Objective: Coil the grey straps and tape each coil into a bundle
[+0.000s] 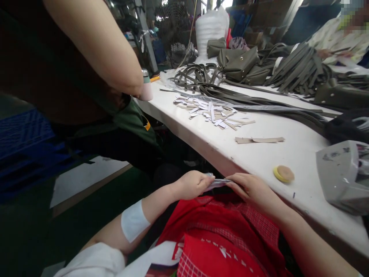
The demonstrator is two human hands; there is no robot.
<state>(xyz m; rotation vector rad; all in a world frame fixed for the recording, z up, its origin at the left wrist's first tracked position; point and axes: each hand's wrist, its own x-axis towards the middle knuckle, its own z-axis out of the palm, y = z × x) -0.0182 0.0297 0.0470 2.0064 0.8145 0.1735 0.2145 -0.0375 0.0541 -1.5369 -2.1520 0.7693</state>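
Note:
Above my lap, just off the table's near edge, a thin pale grey strip (218,183) spans the gap between my hands. My left hand (190,185) is closed with thumb and fingers pinched on its left end. At the other end, the fingers of my right hand (250,187) close on the strip, palm down. Its material is hard to make out. A red apron (219,231) with a checked pattern and white print lies beneath both hands. The nearest thing on the table to my right hand is a small round yellow-rimmed disc (283,174).
On the white table (201,138) lie a heap of paper-like strips (213,112), two flat tan strips (259,140), dark straps (230,94) and olive bags (240,63). A white container (337,173) stands right. One person (98,46) stands close left; another (340,38) works far right.

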